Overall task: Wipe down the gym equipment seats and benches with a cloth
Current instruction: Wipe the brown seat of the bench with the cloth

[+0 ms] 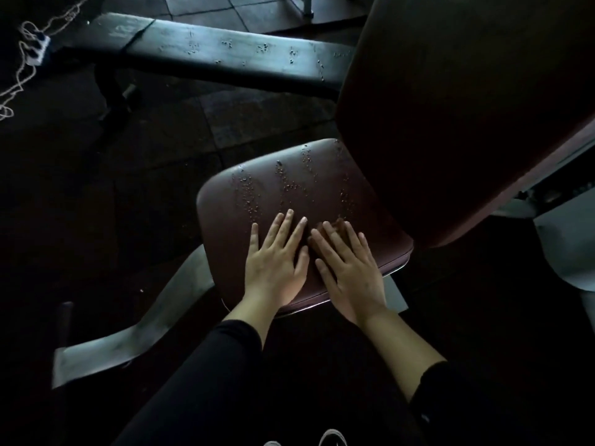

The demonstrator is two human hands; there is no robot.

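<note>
A maroon padded seat (225, 226) fills the middle of the view, its far half dotted with water droplets. My left hand (273, 265) and my right hand (347, 272) lie flat on its near half, side by side, fingers straight and spread. A dark cloth (335, 225), close to the seat's colour, shows under and just past my right fingertips; its outline is hard to make out in the dim light. The maroon backrest (467, 107) rises at the right.
A long dark flat bench (241, 56) with droplets on it crosses the upper part of the view. Pale metal frame legs (135, 336) run out below the seat at the left. Dark floor tiles surround everything. A frayed rope (22, 69) hangs at the far left.
</note>
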